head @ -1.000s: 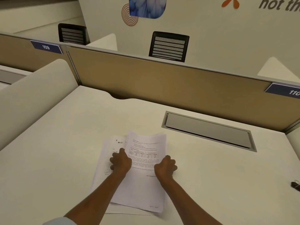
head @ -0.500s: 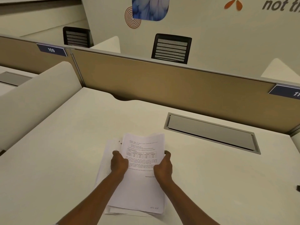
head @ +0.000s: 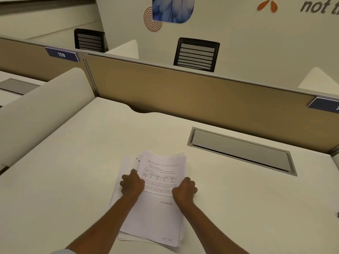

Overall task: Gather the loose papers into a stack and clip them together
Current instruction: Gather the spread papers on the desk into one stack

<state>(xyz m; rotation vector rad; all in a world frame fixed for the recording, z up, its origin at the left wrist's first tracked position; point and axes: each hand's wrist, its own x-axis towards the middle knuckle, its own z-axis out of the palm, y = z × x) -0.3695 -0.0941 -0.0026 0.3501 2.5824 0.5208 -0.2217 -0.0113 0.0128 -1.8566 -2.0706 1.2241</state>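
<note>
While the papers [head: 156, 197] lay on the pale desk [head: 73, 171], both hands were on them, one at each long side. The left hand [head: 132, 184] sat on the left side of the pile with its fingers curled, and it pressed down on the sheets that stuck out from under the top page. One fingertip pointed up toward the far end of the pile. The right hand [head: 184, 189] was curled at the right edge of the pile, with its thumb side on the top page and its fingers wrapped around the edge, so it was gripping the papers there. The pile was not neat. The top page, with lines of print and a small table on it, lay between the two hands and was turned a little, and more sheets peeked out past the left hand and below the near end of the page. Both bare forearms reached in from the bottom of the view, and a bit of light sleeve [head: 58, 251] showed by the left arm. Far off to the right of the right hand, at the very edge of the view, there was a small dark thing [head: 337, 214] on the desk, too cut off to name. Beyond the right hand, a grey flap [head: 238, 151] was set flat into the desk, and behind it stood a tan divider wall [head: 183, 96].
</note>
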